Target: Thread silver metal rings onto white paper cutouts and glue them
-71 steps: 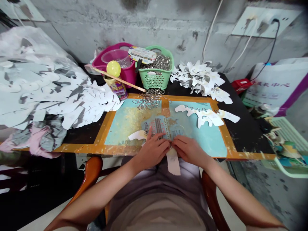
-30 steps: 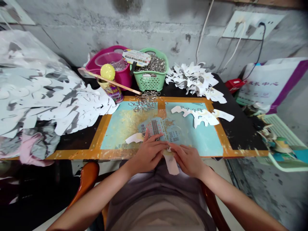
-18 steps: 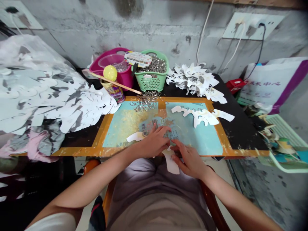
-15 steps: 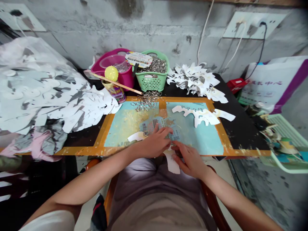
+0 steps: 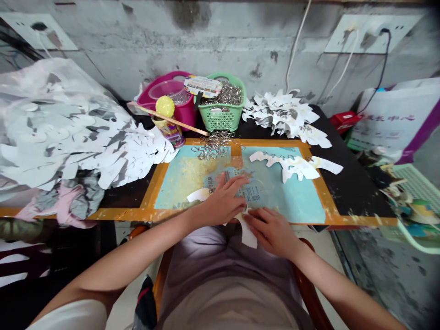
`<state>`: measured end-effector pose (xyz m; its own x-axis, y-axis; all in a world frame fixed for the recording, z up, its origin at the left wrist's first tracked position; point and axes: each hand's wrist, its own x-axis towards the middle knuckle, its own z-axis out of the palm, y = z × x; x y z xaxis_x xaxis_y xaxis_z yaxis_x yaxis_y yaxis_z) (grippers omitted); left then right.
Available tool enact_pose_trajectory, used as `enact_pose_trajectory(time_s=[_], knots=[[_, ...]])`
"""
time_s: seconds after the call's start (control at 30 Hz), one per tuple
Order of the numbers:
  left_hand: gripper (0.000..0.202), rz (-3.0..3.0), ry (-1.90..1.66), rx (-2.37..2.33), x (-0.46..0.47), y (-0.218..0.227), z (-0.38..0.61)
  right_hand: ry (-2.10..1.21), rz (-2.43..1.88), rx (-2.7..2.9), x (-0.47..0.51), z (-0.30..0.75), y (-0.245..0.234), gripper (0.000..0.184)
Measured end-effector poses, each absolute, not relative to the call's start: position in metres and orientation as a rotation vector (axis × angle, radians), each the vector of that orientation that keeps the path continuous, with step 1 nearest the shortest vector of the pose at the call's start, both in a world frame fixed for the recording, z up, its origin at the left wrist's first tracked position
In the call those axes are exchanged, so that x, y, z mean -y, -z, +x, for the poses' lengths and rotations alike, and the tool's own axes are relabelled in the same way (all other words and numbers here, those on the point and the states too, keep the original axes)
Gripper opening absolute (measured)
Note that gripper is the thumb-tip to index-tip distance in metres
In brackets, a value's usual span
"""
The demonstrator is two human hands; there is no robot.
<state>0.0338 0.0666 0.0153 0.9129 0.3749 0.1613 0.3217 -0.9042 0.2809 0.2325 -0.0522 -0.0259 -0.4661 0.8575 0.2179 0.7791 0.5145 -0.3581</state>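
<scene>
At the front edge of the table, a white cut-out strip (image 5: 248, 234) hangs down between my hands. My left hand (image 5: 227, 198) has its index finger stretched out, while the thumb side is closed at the strip's upper end. Curled fingers of my right hand (image 5: 271, 228) pinch the same strip from the right. Exactly what meets the fingertips is hidden. Partly under my left wrist lies another white cut-out (image 5: 198, 195). Farther right on the blue mat (image 5: 292, 201), white jagged cut-outs (image 5: 287, 166) lie with small metal rings along their upper edge.
Metal rings (image 5: 213, 147) lie loose before a green basket (image 5: 222, 117) full of them. Beside it stand a magenta basket (image 5: 185, 112) and a can (image 5: 171, 133) with a stick across it. White cut-outs (image 5: 103, 156) heap at left, more (image 5: 287, 114) at back right.
My right hand's fingers have drawn closer together on the strip, which has turned slightly. My left hand stays at the strip's top. The whole view has shifted a little.
</scene>
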Motion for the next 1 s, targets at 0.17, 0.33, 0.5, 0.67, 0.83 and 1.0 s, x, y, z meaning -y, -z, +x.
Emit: enact_pose_trajectory(time_s=[0.17,0.33,0.5,0.67,0.83,1.0], knots=[[0.010,2.763,-0.119,-0.421,-0.080,-0.018,0.051,-0.270,-1.350,2.418,0.052,0.232,0.024,0.031],[0.014,2.827,-0.018,-0.287,-0.084,-0.020,0.055,-0.326,-1.382,2.344,0.053,0.231,0.025,0.027],[0.017,3.072,-0.150,-0.152,-0.073,-0.012,0.041,-0.430,-1.434,2.195,0.053,0.229,0.026,0.029],[0.022,3.199,-0.373,-0.165,-0.062,0.001,0.019,-0.415,-1.433,2.305,0.052,0.227,0.023,0.033],[0.026,2.998,-0.425,-0.342,-0.067,-0.004,0.012,-0.397,-1.429,2.322,0.051,0.228,0.022,0.031],[0.027,2.952,-0.409,-0.113,-0.077,-0.006,0.020,-0.383,-1.432,2.337,0.051,0.229,0.024,0.032]])
